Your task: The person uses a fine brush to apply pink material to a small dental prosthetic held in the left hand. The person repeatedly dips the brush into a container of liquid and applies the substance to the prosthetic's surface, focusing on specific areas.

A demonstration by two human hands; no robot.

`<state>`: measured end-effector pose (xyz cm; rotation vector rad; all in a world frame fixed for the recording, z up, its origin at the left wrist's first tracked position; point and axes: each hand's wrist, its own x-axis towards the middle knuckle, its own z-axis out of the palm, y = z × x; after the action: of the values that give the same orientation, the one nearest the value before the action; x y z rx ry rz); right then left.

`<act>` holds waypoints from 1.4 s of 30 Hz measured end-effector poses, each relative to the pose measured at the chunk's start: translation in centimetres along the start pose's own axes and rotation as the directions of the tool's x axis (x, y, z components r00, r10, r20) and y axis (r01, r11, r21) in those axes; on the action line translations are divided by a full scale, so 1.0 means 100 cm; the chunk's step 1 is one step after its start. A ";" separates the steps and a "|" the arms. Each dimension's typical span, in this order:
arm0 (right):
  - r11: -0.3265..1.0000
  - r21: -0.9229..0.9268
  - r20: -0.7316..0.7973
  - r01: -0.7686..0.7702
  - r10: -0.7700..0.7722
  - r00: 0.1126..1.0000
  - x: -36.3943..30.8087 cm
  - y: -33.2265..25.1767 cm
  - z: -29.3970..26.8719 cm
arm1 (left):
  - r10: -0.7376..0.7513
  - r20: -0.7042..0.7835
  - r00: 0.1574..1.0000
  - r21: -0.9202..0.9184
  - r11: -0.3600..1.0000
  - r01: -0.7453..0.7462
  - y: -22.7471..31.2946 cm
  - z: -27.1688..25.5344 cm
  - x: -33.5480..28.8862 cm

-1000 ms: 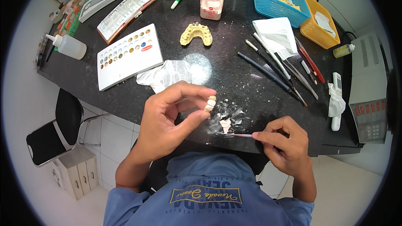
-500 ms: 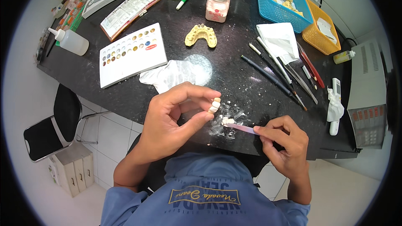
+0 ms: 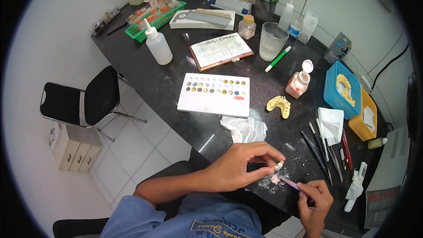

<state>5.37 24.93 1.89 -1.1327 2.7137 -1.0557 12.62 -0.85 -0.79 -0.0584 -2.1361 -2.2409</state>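
Observation:
Between thumb and fingertips, my left hand [image 3: 238, 166] pinches a small row of joined tooth crowns [image 3: 278, 166], cream and white. My right hand [image 3: 315, 199] is closed round a flat purple spatula [image 3: 291, 184]. The spatula's tip reaches the edge of a small pinkish-white mound of paste or powder [image 3: 275, 179] on the black tabletop, just below the crowns. White smears surround the mound. Behind my left hand lies a crumpled white tissue [image 3: 245, 128]. A yellow horseshoe-shaped dental cast [image 3: 278, 105] rests farther back.
A white palette [image 3: 213, 103] with coloured wells lies left of the cast. An uncapped jar [image 3: 298, 84] of pink powder stands behind it. Brushes and slim tools [image 3: 318, 153] lie at right beside a folded tissue [image 3: 331, 123]. Blue [image 3: 331, 89] and yellow baskets [image 3: 356, 128] stand beyond.
The view has swung left, so everything on the table appears farther right and more of the table's far left shows. Both hands keep their grips, with the spatula still at the mound.

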 end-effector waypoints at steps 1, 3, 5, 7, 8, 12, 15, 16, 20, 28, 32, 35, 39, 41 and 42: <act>0.998 0.035 -0.046 0.061 -0.060 0.997 0.004 0.007 -0.001 | -0.017 0.005 1.000 -0.003 1.000 0.018 0.000 0.001 0.001; 0.996 -0.013 -0.068 0.085 -0.085 0.994 0.015 0.010 0.001 | -0.026 0.007 1.000 -0.043 0.999 0.026 0.001 0.003 0.008; 0.996 -0.023 0.007 0.082 -0.082 0.997 0.020 0.010 0.004 | -0.035 -0.046 0.998 -0.099 0.995 0.030 -0.002 0.003 0.005; 0.997 0.033 0.073 0.068 -0.070 0.995 0.017 0.012 0.005 | -0.014 -0.080 0.997 -0.086 0.996 0.008 -0.003 0.002 0.002; 0.997 0.061 0.083 0.044 -0.049 0.995 0.012 0.014 0.003 | -0.010 -0.082 0.997 -0.075 0.997 0.004 -0.003 0.004 0.002; 0.997 0.051 0.079 0.060 -0.064 0.995 0.007 0.018 0.000 | -0.018 -0.067 0.998 -0.052 0.999 0.014 0.000 0.007 0.008; 0.992 -0.008 0.036 0.123 -0.123 0.992 0.008 0.015 0.000 | -0.003 -0.079 0.997 -0.038 0.999 0.000 0.000 0.008 0.007; 0.993 -0.007 0.040 0.119 -0.119 0.992 0.007 0.015 0.000 | 0.001 -0.080 0.997 -0.035 0.999 -0.004 0.000 0.007 0.007; 0.994 0.013 0.039 0.106 -0.107 0.994 0.008 0.015 0.003 | -0.002 -0.093 0.996 -0.040 0.999 -0.001 0.000 0.006 0.005; 0.994 0.061 0.093 0.086 -0.091 0.991 0.011 0.011 0.004 | 0.014 -0.100 0.995 -0.044 0.999 -0.018 0.000 0.007 0.005; 0.995 0.068 0.073 0.080 -0.084 0.994 0.025 0.018 0.001 | 0.004 -0.104 0.995 -0.073 0.997 -0.012 0.000 0.008 0.005; 0.994 0.059 0.117 0.087 -0.094 0.989 0.036 0.018 0.000 | 0.011 -0.120 0.993 -0.100 0.995 -0.023 0.000 0.009 0.007; 0.987 0.052 0.226 0.153 -0.161 0.961 0.040 0.023 -0.010 | -0.006 -0.126 0.992 -0.115 0.993 -0.009 -0.001 0.008 0.004; 0.986 0.068 0.209 0.149 -0.161 0.965 0.044 0.024 -0.011 | 0.009 -0.107 0.994 -0.101 0.995 -0.020 0.001 0.006 0.007; 0.988 0.088 0.171 0.126 -0.140 0.975 0.043 0.025 -0.008 | 0.005 -0.091 0.996 -0.097 0.995 -0.014 0.000 0.007 0.005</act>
<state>0.46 23.96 1.98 -1.3419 2.4703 -1.0110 12.07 -0.18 -0.73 0.0292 -1.9762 -2.2945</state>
